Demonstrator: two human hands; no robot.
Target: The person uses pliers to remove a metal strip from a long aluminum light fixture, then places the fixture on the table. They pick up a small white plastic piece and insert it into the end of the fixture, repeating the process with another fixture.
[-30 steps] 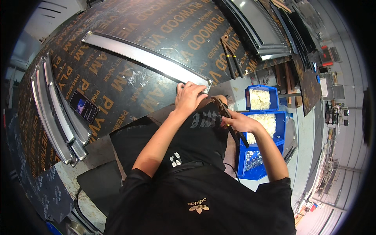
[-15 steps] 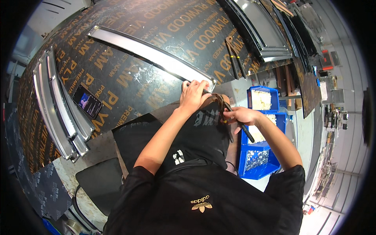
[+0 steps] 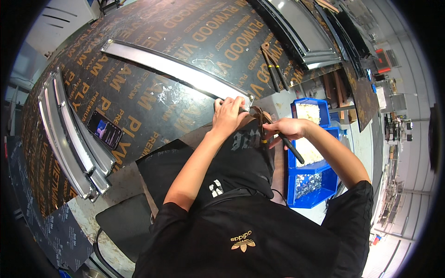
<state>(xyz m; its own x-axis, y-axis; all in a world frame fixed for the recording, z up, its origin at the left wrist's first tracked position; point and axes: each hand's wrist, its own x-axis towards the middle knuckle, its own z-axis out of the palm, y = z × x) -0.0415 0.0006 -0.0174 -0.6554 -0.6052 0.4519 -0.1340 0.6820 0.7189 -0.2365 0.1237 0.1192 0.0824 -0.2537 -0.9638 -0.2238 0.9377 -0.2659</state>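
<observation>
A long, slightly curved metal frame piece (image 3: 183,72), silvery with dark edges, lies slantwise across the table. My left hand (image 3: 228,113) is closed over its near right end, the fingers curled over the edge. Just right of that end, my right hand (image 3: 288,129) grips a pair of pincers (image 3: 295,152) with black handles and yellow bands. Their brownish jaws are close by the frame piece's corner; whether they touch it I cannot tell. A second pair of pincers (image 3: 274,72) with similar handles lies farther off on the table.
Blue bins (image 3: 309,200) with small white and clear pieces stand at right. Several curved metal pieces (image 3: 69,134) and a phone (image 3: 104,129) with a lit screen lie at left on the printed plywood tabletop (image 3: 153,23). More frames (image 3: 301,32) are stacked at the far right.
My right hand has shifted slightly left with the pincers, and their jaws have turned to show more clearly beside the frame's end. My left hand keeps its hold. The whole view has shifted a little.
</observation>
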